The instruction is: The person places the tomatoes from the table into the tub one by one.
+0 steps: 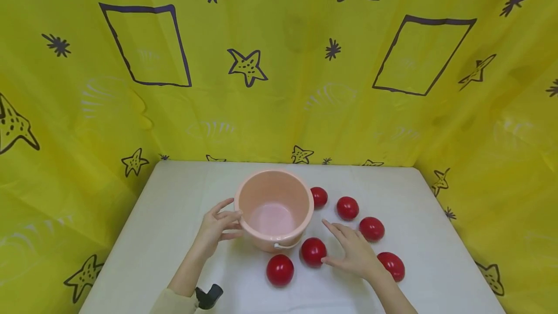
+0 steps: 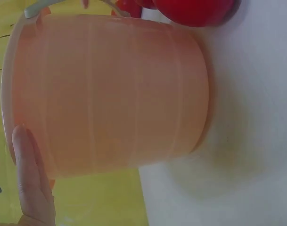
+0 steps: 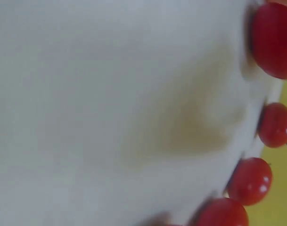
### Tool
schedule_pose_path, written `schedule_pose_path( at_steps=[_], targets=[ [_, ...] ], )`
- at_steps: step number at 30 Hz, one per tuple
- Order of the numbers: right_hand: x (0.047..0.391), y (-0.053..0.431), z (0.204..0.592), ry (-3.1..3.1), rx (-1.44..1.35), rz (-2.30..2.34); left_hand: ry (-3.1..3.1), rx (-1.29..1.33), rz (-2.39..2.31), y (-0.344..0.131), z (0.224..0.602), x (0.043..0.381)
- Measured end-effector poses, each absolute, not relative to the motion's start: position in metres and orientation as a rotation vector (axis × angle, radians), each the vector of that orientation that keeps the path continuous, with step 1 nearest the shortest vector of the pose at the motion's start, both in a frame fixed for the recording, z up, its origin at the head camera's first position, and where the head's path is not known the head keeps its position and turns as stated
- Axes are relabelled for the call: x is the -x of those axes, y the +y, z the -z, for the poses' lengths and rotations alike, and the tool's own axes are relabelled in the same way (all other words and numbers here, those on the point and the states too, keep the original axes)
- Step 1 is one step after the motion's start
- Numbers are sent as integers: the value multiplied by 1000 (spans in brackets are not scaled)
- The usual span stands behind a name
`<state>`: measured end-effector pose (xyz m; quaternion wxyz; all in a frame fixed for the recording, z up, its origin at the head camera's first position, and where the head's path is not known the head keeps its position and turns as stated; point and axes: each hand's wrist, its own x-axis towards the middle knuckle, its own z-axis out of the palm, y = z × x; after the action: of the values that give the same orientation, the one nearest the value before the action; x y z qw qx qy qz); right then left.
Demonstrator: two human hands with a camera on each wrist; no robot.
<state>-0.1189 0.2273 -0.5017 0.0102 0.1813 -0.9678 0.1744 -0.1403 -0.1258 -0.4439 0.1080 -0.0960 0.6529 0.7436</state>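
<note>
A pale pink bucket (image 1: 272, 190) stands upright on the table, its inside bare and its white handle (image 1: 287, 245) hanging down at the front. My left hand (image 1: 216, 227) is at the bucket's left side, fingers extended against the rim. In the left wrist view, one straight finger (image 2: 28, 162) lies along the bucket's outer wall (image 2: 110, 94). Over the table to the right, my right hand (image 1: 350, 251) has its fingers spread and holds nothing. Its thumb tip overlaps the edge of a glossy red ball (image 1: 313, 252). Another red ball (image 1: 280, 270) lies in front of the bucket.
More red balls curve along the right: one (image 1: 319, 197) beside the bucket, then others (image 1: 347, 208), (image 1: 372, 229) and a ball (image 1: 391, 266) partly behind my right wrist. A white cloth covers the table (image 1: 174, 193). Yellow patterned curtains (image 1: 279, 110) enclose its back and sides.
</note>
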Motion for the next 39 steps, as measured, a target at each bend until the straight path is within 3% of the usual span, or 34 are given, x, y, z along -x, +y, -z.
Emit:
schedule_pose_path(
  at_steps=[21, 39],
  targets=[
    [122, 214, 541, -3057, -750, -579, 1963, 270, -2137, -122, 448, 140],
    [126, 212, 548, -2922, -883, -469, 1966, 261, -2134, -121, 448, 140]
  ],
)
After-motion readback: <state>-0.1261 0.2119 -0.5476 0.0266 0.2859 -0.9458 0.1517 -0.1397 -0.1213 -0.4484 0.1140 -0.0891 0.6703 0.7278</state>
